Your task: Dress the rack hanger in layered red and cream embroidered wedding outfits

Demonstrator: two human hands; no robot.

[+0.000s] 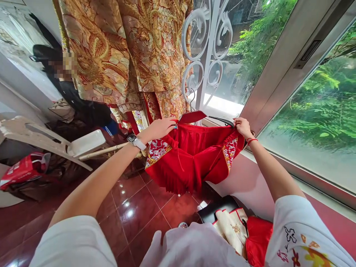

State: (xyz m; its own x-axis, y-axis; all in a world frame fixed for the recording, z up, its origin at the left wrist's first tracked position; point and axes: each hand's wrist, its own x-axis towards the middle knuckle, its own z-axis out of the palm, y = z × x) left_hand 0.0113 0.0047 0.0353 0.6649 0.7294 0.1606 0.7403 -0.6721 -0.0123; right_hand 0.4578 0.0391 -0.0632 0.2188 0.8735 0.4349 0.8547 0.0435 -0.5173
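Observation:
A red garment with embroidered panels hangs from a red hanger in front of me. My left hand grips its top left edge, fingers closed on the cloth; a white watch is on that wrist. My right hand pinches the top right edge by the hanger's dark arm; a red cord circles that wrist. The hanger's hook sits on a white scrolled window grille.
A gold and red embroidered robe hangs behind, to the left. Another person in black is at far left near a white plastic chair and a red bag. Cream and red clothes lie below. Glossy red floor tiles.

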